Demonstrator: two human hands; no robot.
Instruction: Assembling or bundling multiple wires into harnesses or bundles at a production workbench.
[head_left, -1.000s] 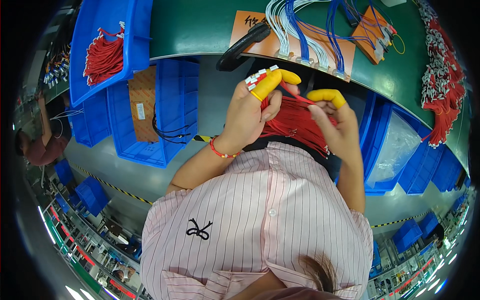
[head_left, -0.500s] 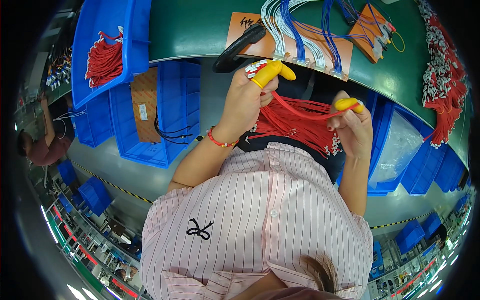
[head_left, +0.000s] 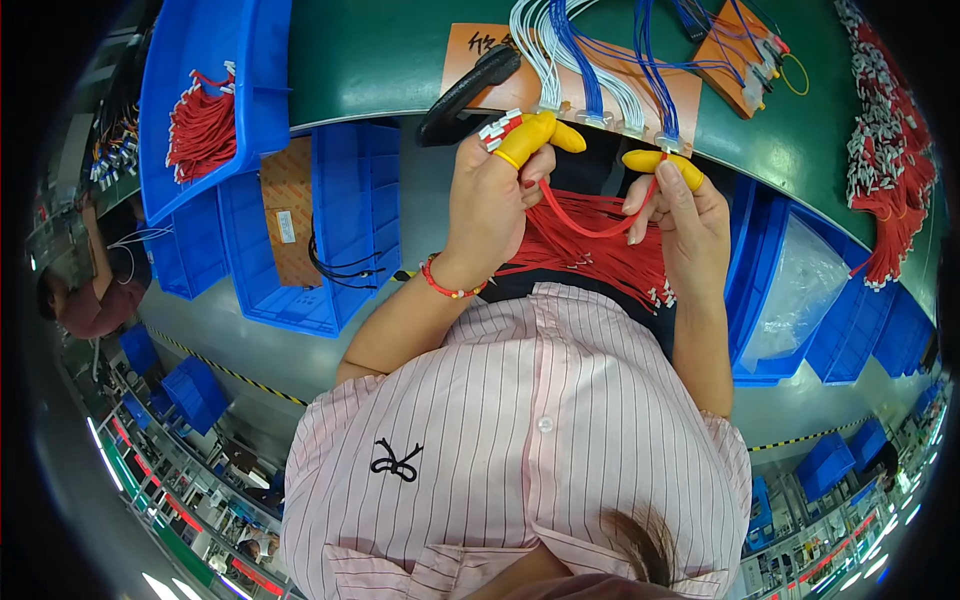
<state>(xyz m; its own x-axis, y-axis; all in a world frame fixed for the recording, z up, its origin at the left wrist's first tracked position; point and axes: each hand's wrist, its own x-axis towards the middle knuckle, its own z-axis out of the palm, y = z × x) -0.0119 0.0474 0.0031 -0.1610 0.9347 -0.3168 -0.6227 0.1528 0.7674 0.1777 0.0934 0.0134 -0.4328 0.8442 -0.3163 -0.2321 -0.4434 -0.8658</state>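
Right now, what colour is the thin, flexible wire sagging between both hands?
Red; the wire shows best in the head view.

a factory workshop: green workbench (head_left: 370, 60), blue plastic bins (head_left: 262, 110), massed red wires (head_left: 590, 255), striped floor tape (head_left: 240, 373)

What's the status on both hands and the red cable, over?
Left hand gripping white connectors. Right hand pinching red cable, curved between hands. Red bundle lies beneath. Black bar near left hand.
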